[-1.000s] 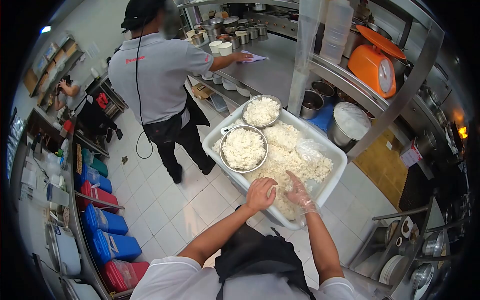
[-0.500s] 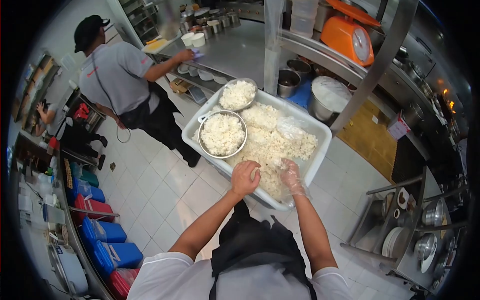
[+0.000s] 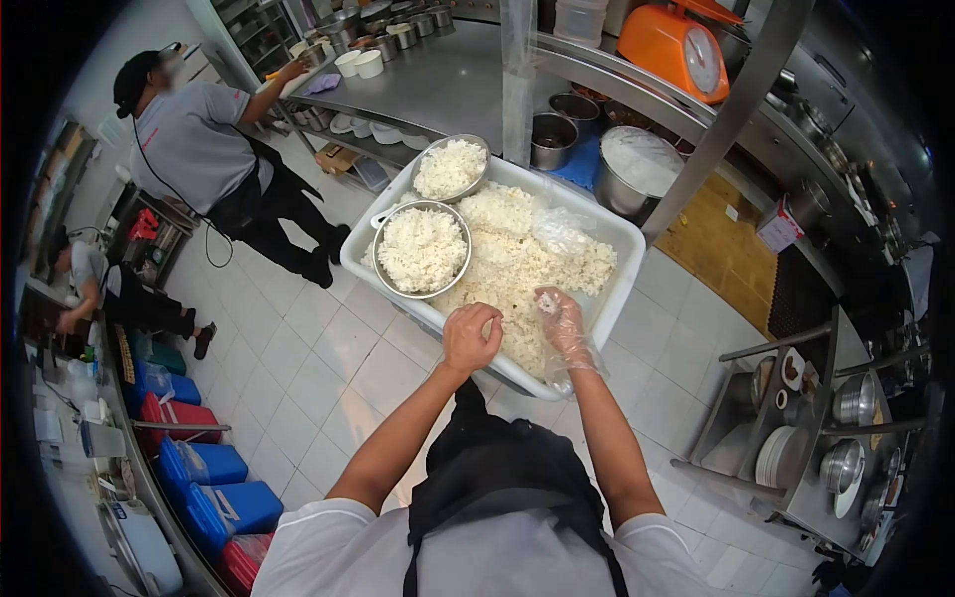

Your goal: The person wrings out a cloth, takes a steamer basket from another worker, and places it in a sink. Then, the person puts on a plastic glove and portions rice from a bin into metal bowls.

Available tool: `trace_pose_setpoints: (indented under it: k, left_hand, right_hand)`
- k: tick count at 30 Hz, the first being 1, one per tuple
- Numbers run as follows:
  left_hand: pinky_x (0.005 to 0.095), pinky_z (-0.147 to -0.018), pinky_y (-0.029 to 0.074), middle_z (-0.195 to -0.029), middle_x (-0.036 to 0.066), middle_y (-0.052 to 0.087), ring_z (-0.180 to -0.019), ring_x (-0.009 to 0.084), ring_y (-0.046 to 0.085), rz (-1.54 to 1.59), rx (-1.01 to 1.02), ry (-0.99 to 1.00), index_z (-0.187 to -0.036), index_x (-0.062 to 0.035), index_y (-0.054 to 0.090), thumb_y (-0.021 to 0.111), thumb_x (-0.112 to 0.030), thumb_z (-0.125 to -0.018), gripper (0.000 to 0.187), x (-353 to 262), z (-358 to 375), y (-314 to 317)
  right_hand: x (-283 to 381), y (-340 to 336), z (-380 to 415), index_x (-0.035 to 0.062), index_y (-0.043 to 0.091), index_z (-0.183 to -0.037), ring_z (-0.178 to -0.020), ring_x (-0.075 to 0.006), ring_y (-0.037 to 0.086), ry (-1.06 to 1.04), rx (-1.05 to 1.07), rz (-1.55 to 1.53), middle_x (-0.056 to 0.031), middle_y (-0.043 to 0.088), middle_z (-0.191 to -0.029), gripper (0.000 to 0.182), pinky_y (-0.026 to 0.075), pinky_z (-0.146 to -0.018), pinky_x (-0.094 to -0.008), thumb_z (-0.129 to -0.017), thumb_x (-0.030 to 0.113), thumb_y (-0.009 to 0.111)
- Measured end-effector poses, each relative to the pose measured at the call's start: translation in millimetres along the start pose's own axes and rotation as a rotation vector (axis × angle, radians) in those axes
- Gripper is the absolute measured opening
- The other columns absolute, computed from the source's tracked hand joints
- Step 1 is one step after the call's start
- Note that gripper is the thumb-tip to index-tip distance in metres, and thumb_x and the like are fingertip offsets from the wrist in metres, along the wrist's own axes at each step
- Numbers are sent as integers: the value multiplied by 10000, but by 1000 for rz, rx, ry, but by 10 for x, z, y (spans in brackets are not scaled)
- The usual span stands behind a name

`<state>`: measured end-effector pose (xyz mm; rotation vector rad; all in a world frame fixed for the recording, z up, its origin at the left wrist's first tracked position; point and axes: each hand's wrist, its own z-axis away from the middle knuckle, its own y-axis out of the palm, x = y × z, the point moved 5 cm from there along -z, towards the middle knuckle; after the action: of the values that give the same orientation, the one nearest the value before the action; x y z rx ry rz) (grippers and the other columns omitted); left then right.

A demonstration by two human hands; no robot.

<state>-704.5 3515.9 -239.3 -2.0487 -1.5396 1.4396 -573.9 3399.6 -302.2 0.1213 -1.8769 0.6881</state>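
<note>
A white plastic tub (image 3: 619,298) full of loose cooked rice (image 3: 517,264) stands in front of me. My left hand (image 3: 470,338), bare, is at the tub's near edge with its fingers curled and fingertips together; what they hold, if anything, is too small to name. My right hand (image 3: 565,330) wears a clear plastic glove and pinches a small clump of rice just above the rest. Two metal bowls heaped with rice, a near bowl (image 3: 423,292) and a far bowl (image 3: 484,177), sit at the tub's left side. A crumpled clear plastic bag (image 3: 559,231) lies on the rice.
A co-worker (image 3: 199,129) stands at the left, reaching over a steel counter (image 3: 438,85); another person (image 3: 95,284) is farther left. An orange scale (image 3: 676,55) and metal pots (image 3: 637,164) stand beyond the tub. A shelf with plates (image 3: 783,456) is at the right.
My right hand has lifted slightly and turned, with rice now showing at its fingertips. My left fingers have curled in. The co-worker's arm has moved farther along the counter, leaving a purple cloth there.
</note>
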Motion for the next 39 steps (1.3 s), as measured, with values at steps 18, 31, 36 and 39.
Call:
trace_pose_setpoints:
  k: [18,31,36,39]
  left_hand:
    - [339,-619,411,-678,62,569,-657,246,548,-8,-8,-3,-677,-73,567,556,-106,-699,42,7,21,3]
    - [331,-606,415,-688,59,589,-659,240,565,-24,-31,-7,-678,-72,577,550,-97,-699,42,11,21,-9]
    - [333,-624,417,-684,56,583,-666,237,563,-17,-21,-17,-676,-74,573,553,-105,-699,43,4,25,-7]
    - [336,-640,419,-682,54,577,-673,238,560,-21,-11,-27,-675,-74,570,555,-113,-701,49,11,25,-1]
  right_hand:
    - [114,-44,34,-12,584,-929,-717,-317,607,500,57,-259,-178,619,-751,310,470,-674,-350,-721,210,643]
    - [14,26,5,30,428,-1162,-989,-351,500,-140,64,215,-211,517,-1056,448,393,-869,-354,-720,16,495]
    - [-82,90,31,55,434,-1159,-802,-208,596,84,92,-86,-136,557,-967,340,483,-672,-288,-823,13,460]
    - [64,59,82,40,447,-1129,-843,-219,598,445,211,-353,-152,572,-958,311,507,-624,-297,-820,23,472]
